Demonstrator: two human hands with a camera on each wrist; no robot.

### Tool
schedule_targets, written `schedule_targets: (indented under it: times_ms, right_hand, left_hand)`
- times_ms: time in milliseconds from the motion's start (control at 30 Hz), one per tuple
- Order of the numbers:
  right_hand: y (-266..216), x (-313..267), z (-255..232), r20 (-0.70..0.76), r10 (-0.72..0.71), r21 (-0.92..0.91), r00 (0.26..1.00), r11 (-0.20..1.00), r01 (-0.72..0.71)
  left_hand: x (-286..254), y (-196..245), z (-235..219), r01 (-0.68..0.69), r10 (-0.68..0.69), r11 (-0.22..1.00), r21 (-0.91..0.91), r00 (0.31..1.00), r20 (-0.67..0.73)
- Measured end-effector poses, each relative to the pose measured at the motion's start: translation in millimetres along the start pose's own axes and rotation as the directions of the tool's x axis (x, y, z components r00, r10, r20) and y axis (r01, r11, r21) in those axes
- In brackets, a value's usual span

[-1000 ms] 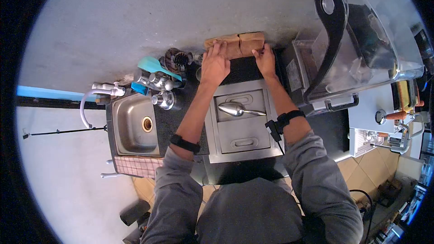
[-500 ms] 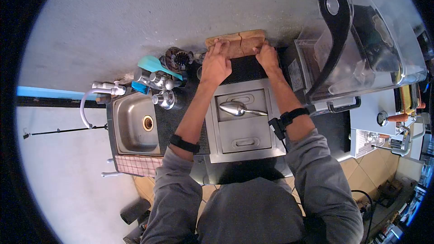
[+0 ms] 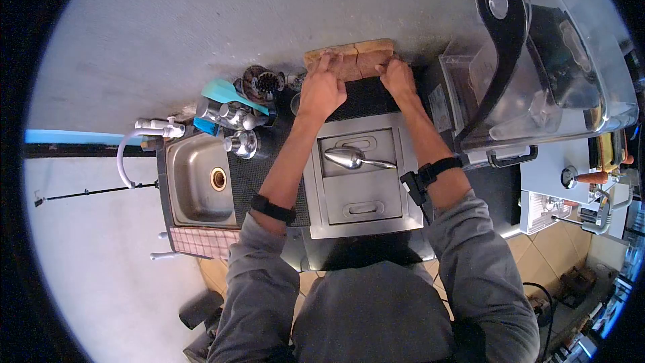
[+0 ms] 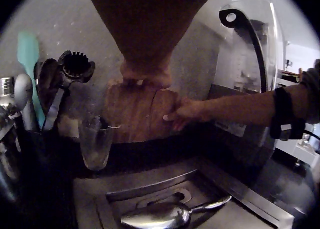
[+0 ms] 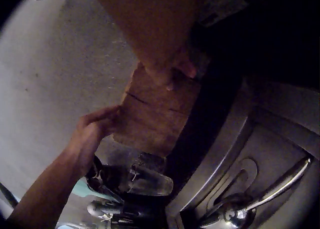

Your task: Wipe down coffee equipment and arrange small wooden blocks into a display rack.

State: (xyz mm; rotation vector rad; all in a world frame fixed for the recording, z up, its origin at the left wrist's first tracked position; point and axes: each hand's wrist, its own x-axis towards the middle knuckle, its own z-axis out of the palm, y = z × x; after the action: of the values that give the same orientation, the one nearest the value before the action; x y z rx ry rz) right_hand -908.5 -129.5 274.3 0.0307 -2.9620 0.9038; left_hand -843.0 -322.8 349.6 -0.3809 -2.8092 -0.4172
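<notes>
A cracked wooden board [image 3: 353,66] stands on the black mat at the back of the counter, close to the wall. My left hand [image 3: 322,91] grips its left part, fingers bent over the upper edge. At the right end, my right hand [image 3: 398,79] holds the board, with its thumb on the front face in the left wrist view. A dark crack runs down the wood [image 4: 135,114] between the two hands. A clear drinking glass [image 4: 96,148] stands in front of the board's left end.
Nearer me, a metal scoop [image 3: 346,156] lies on a lidded steel counter insert [image 3: 366,230]. On the left are a turquoise spatula [image 3: 218,91], steel shakers [image 3: 243,143] and a sink [image 3: 185,191]. A large clear blender cover [image 3: 557,121] rises on the right.
My right hand has shifted from the board's right side up to its top right corner. The left fingers now bend more over the upper edge. The head view has moved slightly.
</notes>
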Motion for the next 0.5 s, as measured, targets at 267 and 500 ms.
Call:
schedule_targets:
  times_ms: [267, 500]
  right_hand:
    - [5, -2, 15, -0.075, 0.037, 0.138, 0.996, 0.990, -0.027]
    - [11, 0, 19, -0.058, 0.010, 0.107, 0.998, 0.994, -0.004]
  left_hand:
    - [1, 6, -6, 0.036, -0.037, 0.999, 0.018, 0.997, 0.063]
    - [-1, 0, -6, 0.027, -0.028, 1.000, 0.013, 0.996, 0.089]
